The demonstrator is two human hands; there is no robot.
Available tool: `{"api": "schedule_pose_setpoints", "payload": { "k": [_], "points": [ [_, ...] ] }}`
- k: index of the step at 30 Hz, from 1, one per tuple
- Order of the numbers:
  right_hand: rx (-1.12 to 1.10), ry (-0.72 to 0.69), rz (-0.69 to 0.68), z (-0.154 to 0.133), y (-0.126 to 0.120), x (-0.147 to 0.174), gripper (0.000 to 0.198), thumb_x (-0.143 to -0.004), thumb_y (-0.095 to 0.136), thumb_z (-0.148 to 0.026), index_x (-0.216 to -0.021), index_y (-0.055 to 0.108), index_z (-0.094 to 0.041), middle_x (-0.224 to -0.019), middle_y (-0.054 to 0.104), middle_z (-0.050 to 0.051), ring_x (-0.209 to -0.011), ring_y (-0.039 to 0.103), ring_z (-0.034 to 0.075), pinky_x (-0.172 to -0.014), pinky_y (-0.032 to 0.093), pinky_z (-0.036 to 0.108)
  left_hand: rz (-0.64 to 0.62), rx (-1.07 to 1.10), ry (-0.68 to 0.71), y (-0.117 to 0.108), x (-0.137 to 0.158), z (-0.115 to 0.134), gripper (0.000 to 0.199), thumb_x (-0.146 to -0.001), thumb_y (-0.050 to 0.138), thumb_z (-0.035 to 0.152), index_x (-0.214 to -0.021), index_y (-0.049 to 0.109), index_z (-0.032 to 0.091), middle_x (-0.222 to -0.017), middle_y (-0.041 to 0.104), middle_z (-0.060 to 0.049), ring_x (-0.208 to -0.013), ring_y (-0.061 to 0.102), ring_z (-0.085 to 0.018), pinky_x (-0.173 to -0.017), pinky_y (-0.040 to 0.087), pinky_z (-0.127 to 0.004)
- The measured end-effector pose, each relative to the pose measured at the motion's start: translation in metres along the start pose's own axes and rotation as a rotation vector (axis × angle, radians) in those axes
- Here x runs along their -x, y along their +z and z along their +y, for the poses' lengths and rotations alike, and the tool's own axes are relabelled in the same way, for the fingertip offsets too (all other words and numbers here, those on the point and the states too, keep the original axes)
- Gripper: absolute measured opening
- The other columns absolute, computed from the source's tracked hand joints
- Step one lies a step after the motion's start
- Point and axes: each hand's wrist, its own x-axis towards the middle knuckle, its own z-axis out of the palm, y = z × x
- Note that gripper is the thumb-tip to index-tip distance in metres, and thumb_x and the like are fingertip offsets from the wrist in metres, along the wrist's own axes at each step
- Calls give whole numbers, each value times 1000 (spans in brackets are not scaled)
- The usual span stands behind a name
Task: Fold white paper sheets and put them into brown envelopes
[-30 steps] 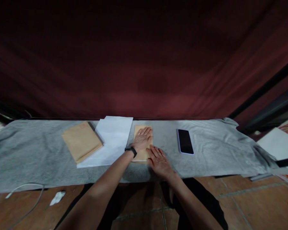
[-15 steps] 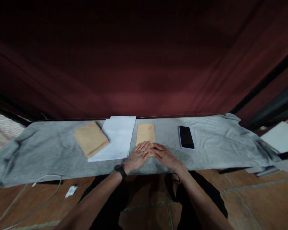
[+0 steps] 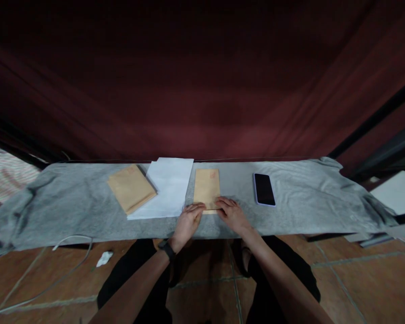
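A brown paper envelope [image 3: 206, 186] with red print at its far right corner lies flat on the grey cloth in front of me. At its near end a paler strip shows beyond a crosswise fold line. My left hand [image 3: 190, 219] is closed at the near left corner, fingertips and thumb pinching the edge. My right hand [image 3: 232, 214] grips the near right corner the same way, fingers bent over the paper. Both thumbs are partly hidden. To the left, a stack of brown envelopes [image 3: 131, 188] rests partly over white paper sheets [image 3: 172, 184].
A phone [image 3: 264, 189] in a pale purple case lies to the right on the grey cloth [image 3: 310, 198]. A dark red curtain [image 3: 202, 99] hangs behind the narrow table. On the tiled floor are a white cable [image 3: 70, 270] and a crumpled tissue [image 3: 104, 258].
My hands were spread flat and close together over the envelope's near end. They have moved apart to its two near corners, and the fingers have curled in. The view has shifted slightly.
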Motion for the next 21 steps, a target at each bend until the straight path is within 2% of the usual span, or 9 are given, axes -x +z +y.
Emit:
{"api": "schedule_pose_setpoints", "payload": {
  "k": [3,5,8,11,14,21],
  "points": [
    [70,6,58,-12,5,2,36,-98,50,-18,-131,64,-23,-143,60,6,-133,53,20,-117,36,44,35,8,-51,3,-3,3,22,-96,49,15,-103,69,23,-114,73,-5,-111,65,-22,-99,50,-42],
    [81,-54,75,-22,11,6,39,-99,46,-18,-135,61,-21,-145,58,8,-136,51,21,-120,33,45,47,15,-87,6,-3,4,20,-95,50,14,-99,68,23,-111,72,-6,-109,65,-22,-98,50,-42],
    [51,-168,33,-37,25,19,43,-102,43,-26,-144,53,-18,-150,53,8,-140,47,20,-122,32,43,57,36,-109,8,-3,3,20,-96,47,15,-97,66,22,-109,71,-7,-106,64,-22,-97,50,-41],
    [74,-180,18,-46,35,32,53,-102,47,-34,-151,42,-15,-157,43,10,-145,40,22,-123,30,44,78,49,-112,9,-3,3,22,-97,44,15,-100,65,21,-109,69,-8,-106,63,-22,-99,50,-42],
    [112,-160,34,-45,37,40,55,-103,44,-35,-154,37,-15,-159,39,10,-148,36,22,-124,28,44,101,56,-91,8,-3,3,22,-96,43,12,-102,63,19,-115,66,-9,-112,60,-22,-102,49,-41],
    [192,-87,89,-30,25,50,57,-103,43,-35,-156,34,-15,-159,38,10,-147,37,23,-123,30,44,137,58,-105,10,2,0,31,-93,38,4,-106,62,19,-124,62,-10,-122,56,-23,-108,48,-45]
  ]
}}
